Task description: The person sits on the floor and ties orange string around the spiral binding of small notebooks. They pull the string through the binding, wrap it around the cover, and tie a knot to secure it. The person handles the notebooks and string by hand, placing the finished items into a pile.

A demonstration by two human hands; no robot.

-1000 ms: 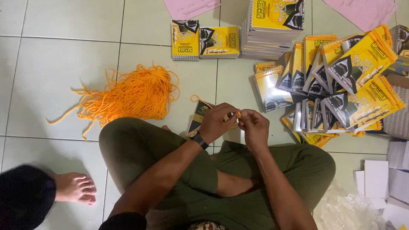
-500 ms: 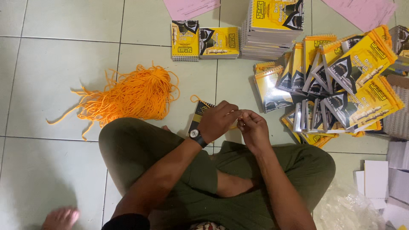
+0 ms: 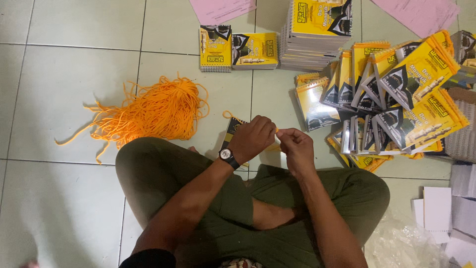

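I sit cross-legged on a tiled floor. My left hand (image 3: pixel 254 138), with a black wristwatch (image 3: pixel 228 156) on its wrist, pinches a thin orange string (image 3: pixel 276 130) above a small yellow-and-black spiral booklet (image 3: pixel 233 128) that lies partly hidden under it. My right hand (image 3: pixel 296 147) is close beside it, fingers closed on the same string. An orange loop shows at the booklet's top left corner. A heap of orange strings (image 3: pixel 153 111) lies on the floor to the left of my hands.
A tall stack of yellow booklets (image 3: pixel 317 34) stands at the top. Two booklets (image 3: pixel 238 48) lie to its left. A sprawling pile of booklets (image 3: pixel 396 99) fills the right side. Pink sheets (image 3: pixel 223 9) lie at the top, white cards (image 3: pixel 439 208) and clear plastic (image 3: pixel 401 243) at the lower right.
Another person's bare foot at the lower left has withdrawn almost out of view. My hands stay together at the booklet, shifting slightly as they work the string.
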